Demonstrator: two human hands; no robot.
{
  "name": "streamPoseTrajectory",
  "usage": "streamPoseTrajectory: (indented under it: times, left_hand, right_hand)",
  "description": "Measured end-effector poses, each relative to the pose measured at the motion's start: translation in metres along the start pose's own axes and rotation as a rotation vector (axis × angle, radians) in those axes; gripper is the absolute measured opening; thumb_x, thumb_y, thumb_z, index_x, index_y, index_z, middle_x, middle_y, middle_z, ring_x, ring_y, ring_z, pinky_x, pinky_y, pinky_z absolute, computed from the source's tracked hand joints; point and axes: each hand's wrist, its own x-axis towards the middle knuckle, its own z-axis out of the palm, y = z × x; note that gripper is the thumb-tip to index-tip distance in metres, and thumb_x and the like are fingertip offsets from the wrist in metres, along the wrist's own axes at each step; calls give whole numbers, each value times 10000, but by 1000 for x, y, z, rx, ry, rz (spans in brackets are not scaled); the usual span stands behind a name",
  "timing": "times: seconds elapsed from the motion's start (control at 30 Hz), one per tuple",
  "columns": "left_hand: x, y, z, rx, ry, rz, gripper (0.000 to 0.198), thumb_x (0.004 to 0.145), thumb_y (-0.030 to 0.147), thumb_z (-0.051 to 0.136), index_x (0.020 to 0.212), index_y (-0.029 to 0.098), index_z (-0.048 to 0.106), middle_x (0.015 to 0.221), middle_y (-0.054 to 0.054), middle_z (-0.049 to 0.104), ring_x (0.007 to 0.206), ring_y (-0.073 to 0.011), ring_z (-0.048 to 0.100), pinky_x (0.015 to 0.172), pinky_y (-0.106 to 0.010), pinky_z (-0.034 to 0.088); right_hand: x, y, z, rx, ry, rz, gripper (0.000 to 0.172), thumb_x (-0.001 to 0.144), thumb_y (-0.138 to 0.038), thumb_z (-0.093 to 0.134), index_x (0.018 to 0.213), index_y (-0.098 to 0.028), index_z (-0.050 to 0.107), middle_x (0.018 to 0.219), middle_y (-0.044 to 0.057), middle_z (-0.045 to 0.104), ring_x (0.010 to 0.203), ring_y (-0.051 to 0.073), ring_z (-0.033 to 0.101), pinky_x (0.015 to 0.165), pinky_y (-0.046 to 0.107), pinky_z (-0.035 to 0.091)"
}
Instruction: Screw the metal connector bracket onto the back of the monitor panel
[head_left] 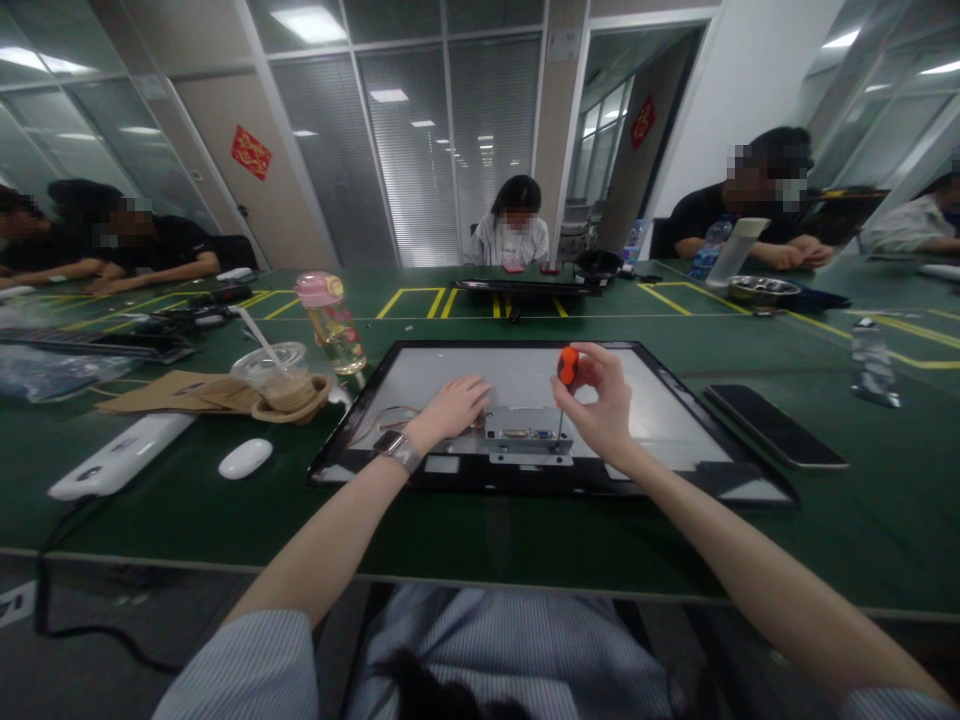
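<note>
My right hand (604,405) grips the orange and black handle of a screwdriver (568,370) with its fingers. The thin shaft points straight down at the right end of a grey metal bracket with connector ports (510,443); whether the tip sits in a screw is too small to tell. My left hand (456,405), with a watch at the wrist, lies with its fingers stretched out at the bracket's left side. Both are over a black-framed flat display panel (652,400), which lies on the table with its grey back up. Thin wires (382,425) run left of the bracket.
Left of the panel are a pink-lidded bottle (334,325), a plastic cup with straw (279,368), a white mouse (246,458) and a white corded device (124,455). A dark phone (776,425) lies to the right. Several people sit around the green table (450,530).
</note>
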Motion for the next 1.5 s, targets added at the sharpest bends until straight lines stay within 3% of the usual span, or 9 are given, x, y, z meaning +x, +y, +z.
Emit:
streamPoseTrajectory:
  times: [0.2,0.3,0.4,0.47,0.6,0.73,1.03,1.37,1.5]
  left_hand:
    - [-3,6,-8,-24,-12,-31,465,1127,325,410,1553,168,510,1659,-160,463,1537,-309,448,1274,-500,362]
    - [-5,13,-16,-71,136,21,390,1097,285,492,1459,185,595,1568,-149,549,1440,-288,542,1222,-465,438]
    - [-7,31,-23,-116,347,126,228,1074,247,530,1130,173,738,1207,-120,687,1148,-253,662,1049,-431,550]
    - [-9,48,-25,-142,388,242,216,1068,267,562,1012,166,745,1047,-93,670,1023,-234,659,944,-396,570]
    - [-12,83,-22,-154,284,441,180,1055,279,630,1000,178,768,1004,-69,646,944,-192,637,848,-306,538]
    - [-11,99,-20,-79,224,504,158,1050,246,646,1061,206,799,1034,-64,648,941,-186,626,829,-291,510]
    - [-14,107,-33,169,209,656,182,1016,186,683,1140,256,797,1115,-82,636,990,-211,609,891,-329,490]
    - [-18,111,-37,223,187,645,123,1023,147,654,1101,188,739,1124,-88,651,986,-216,635,881,-330,514]
    - [-19,110,-32,156,238,614,105,1033,226,666,1061,127,684,1081,-102,662,974,-232,660,869,-344,536]
  right_hand:
    - [0,-1,2,9,27,23,413,857,-201,696,1242,-284,570,831,-36,641,608,142,595,567,302,556]
    - [1,-1,3,6,68,24,419,852,-214,700,1239,-292,559,815,-46,638,593,140,581,552,297,547]
    - [4,0,2,-1,100,30,412,857,-224,699,1236,-294,551,802,-51,632,601,143,590,556,296,546]
    - [7,1,0,-5,117,40,407,858,-228,697,1231,-296,549,802,-53,628,609,146,596,558,298,545]
    - [14,5,-5,-9,168,66,412,850,-206,702,1220,-301,548,782,-63,590,607,144,578,552,294,522]
    - [20,8,-10,0,224,65,406,853,-194,707,1211,-307,551,757,-77,537,594,139,544,541,285,497]
    - [23,9,-13,-2,253,70,412,857,-193,711,1221,-307,555,776,-66,528,613,148,534,541,292,488]
    - [20,9,-13,18,144,114,410,846,-214,711,1213,-302,550,762,-79,555,611,142,556,554,290,498]
    - [14,17,-20,9,203,143,388,860,-223,704,1209,-300,552,764,-74,549,632,147,556,574,294,494]
